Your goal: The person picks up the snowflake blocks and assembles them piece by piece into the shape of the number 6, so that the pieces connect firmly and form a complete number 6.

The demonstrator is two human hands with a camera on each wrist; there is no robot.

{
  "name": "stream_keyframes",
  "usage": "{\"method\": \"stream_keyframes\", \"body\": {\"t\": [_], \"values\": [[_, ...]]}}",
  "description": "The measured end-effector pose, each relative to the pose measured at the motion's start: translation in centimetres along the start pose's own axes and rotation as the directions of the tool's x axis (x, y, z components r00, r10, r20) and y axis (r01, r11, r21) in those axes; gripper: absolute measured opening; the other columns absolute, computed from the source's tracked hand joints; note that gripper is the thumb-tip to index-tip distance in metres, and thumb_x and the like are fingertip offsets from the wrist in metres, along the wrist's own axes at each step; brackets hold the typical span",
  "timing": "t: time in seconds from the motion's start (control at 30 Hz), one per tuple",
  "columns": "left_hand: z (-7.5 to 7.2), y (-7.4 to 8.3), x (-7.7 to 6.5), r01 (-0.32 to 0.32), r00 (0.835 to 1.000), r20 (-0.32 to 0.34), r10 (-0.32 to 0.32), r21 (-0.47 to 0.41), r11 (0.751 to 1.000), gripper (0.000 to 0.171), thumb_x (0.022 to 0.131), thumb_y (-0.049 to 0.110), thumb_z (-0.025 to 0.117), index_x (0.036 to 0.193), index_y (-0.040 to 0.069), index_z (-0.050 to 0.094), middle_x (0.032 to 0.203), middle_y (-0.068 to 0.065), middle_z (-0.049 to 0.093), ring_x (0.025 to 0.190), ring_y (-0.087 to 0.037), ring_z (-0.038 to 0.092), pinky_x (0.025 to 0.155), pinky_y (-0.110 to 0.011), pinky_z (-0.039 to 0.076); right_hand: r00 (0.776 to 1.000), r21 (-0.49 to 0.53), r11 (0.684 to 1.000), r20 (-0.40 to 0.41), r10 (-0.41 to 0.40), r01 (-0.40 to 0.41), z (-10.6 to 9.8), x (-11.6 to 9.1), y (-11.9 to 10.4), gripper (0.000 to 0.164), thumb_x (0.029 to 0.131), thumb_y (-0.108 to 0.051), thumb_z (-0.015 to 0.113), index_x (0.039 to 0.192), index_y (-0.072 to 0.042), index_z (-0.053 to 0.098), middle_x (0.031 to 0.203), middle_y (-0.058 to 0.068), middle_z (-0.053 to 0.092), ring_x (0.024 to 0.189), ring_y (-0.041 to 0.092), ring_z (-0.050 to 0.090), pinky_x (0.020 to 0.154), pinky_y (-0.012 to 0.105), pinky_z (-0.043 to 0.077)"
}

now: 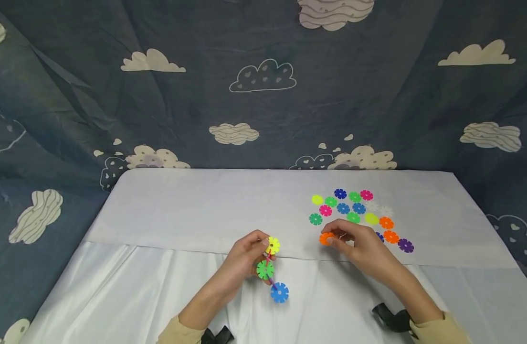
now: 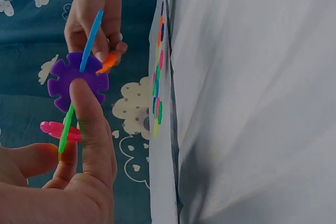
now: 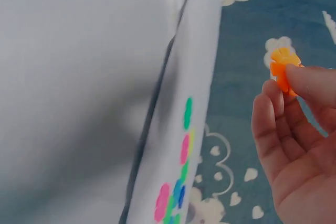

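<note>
My left hand (image 1: 245, 255) holds a chain of slotted plastic flower discs. A yellow disc (image 1: 273, 245) is at its top, with a pink disc (image 2: 51, 127) seen nearly edge-on below it. A green disc (image 1: 265, 270) follows, then a purple disc (image 2: 59, 84) and a blue disc (image 1: 279, 292) at the free lower end. In the left wrist view a fingertip lies against the purple disc. To the right, my right hand (image 1: 366, 248) pinches a loose orange disc (image 3: 283, 71) between thumb and fingers, apart from the chain.
Several loose discs lie flat on the white-covered table (image 1: 203, 205) beyond my right hand, including a dark blue disc (image 1: 340, 193), another orange disc (image 1: 391, 236) and a purple one at the near right. A dark cloud-patterned cloth (image 1: 263, 110) hangs behind the table.
</note>
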State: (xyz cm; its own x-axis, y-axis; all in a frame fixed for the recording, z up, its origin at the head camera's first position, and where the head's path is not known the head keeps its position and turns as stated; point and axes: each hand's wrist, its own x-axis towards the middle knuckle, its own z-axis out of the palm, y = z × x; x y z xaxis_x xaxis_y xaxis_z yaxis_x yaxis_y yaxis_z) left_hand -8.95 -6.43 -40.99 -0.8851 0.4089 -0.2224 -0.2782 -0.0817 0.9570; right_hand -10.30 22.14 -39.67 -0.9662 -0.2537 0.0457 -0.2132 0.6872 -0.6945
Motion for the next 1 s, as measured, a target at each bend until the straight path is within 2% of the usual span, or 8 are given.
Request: {"method": "stream_keyframes", "body": {"t": [0.17, 0.37, 0.53, 0.73, 0.87, 1.0], "values": [[0.1, 0.1, 0.0, -0.001, 1.000, 0.004, 0.001, -0.001, 1.000, 0.020, 0.102, 0.023, 0.052, 0.107, 0.004, 0.056, 0.092, -0.009, 0.064, 0.073, -0.014, 0.058, 0.058, -0.029, 0.050, 1.000, 0.106, 0.994, -0.019, -0.019, 0.021, 0.3, -0.9, -1.9, 0.027, 0.089, -0.001, 0.070, 0.110, -0.017, 0.067, 0.100, -0.008, 0.066, 0.092, 0.015, 0.063, 0.080, 0.031, 0.056], [0.1, 0.1, -0.2, -0.019, 1.000, -0.012, 0.019, 0.003, 1.000, 0.018, 0.100, 0.018, 0.055, 0.109, 0.002, 0.055, 0.093, -0.010, 0.065, 0.071, -0.014, 0.058, 0.059, -0.028, 0.051, 0.997, 0.236, 0.968, 0.004, 0.082, -0.080, 1.1, -1.9, -4.2, 0.024, 0.095, 0.000, 0.062, 0.113, -0.014, 0.061, 0.089, 0.007, 0.064, 0.079, 0.027, 0.064, 0.073, 0.032, 0.057], [0.0, 0.3, -0.2, -0.029, 1.000, -0.012, 0.029, 0.002, 1.000, 0.019, 0.100, 0.016, 0.056, 0.108, -0.001, 0.054, 0.093, -0.011, 0.065, 0.064, -0.014, 0.058, 0.058, -0.029, 0.054, 0.991, 0.270, 0.956, -0.036, 0.127, -0.113, 2.0, -2.4, -5.4, 0.024, 0.094, 0.000, 0.063, 0.115, -0.013, 0.061, 0.083, 0.008, 0.063, 0.075, 0.030, 0.063, 0.067, 0.033, 0.057], [0.1, 0.5, -0.3, -0.026, 1.000, 0.005, 0.026, -0.001, 1.000, 0.021, 0.099, 0.019, 0.059, 0.108, 0.000, 0.055, 0.092, -0.009, 0.065, 0.061, -0.014, 0.057, 0.059, -0.028, 0.052, 0.980, 0.291, 0.947, -0.094, 0.174, -0.140, 2.6, -2.5, -6.6, 0.032, 0.091, 0.002, 0.067, 0.118, -0.014, 0.060, 0.093, 0.007, 0.066, 0.075, 0.025, 0.067, 0.071, 0.026, 0.057], [0.2, 0.6, -0.3, -0.020, 0.999, 0.031, 0.021, -0.006, 1.000, 0.022, 0.099, 0.020, 0.060, 0.107, -0.001, 0.056, 0.086, -0.010, 0.064, 0.058, -0.014, 0.057, 0.059, -0.028, 0.052, 0.982, 0.328, 0.940, -0.129, 0.141, -0.092, 3.1, -2.5, -6.8, 0.031, 0.089, 0.004, 0.069, 0.113, -0.014, 0.063, 0.094, 0.004, 0.068, 0.076, 0.024, 0.069, 0.072, 0.025, 0.057], [0.2, 0.7, -0.4, -0.004, 0.999, 0.054, 0.005, -0.018, 1.000, 0.021, 0.099, 0.019, 0.060, 0.103, -0.001, 0.057, 0.080, -0.010, 0.062, 0.054, -0.015, 0.058, 0.056, -0.028, 0.053, 0.984, 0.390, 0.921, -0.171, 0.057, 0.014, 3.9, -2.4, -6.6, 0.027, 0.087, 0.002, 0.072, 0.109, -0.013, 0.066, 0.093, 0.000, 0.069, 0.078, 0.023, 0.070, 0.073, 0.028, 0.057]]}}
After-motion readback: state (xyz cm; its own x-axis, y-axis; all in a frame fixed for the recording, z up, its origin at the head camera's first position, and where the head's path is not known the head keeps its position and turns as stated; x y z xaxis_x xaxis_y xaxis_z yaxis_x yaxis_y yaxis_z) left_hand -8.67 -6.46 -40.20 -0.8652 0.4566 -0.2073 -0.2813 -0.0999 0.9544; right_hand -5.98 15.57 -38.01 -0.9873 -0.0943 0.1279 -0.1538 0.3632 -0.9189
